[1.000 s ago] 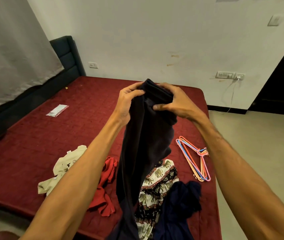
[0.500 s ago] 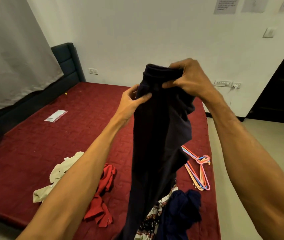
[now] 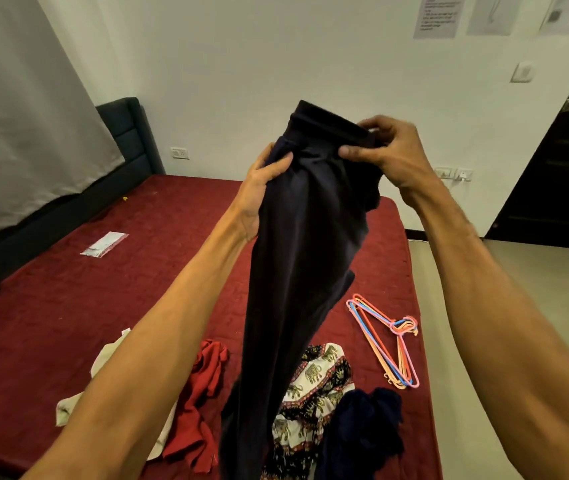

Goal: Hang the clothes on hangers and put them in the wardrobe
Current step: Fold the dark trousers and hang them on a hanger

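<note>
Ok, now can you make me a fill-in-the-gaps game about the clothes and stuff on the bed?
1. The dark garment is held up by ____ hands, the left hand and the right hand.
2. The bed has a dark ____ cover.
3. The white printed cloth shows little ____.
4. The hangers lie to the ____ of the held garment.

Missing words: two; red; elephants; right.
</note>
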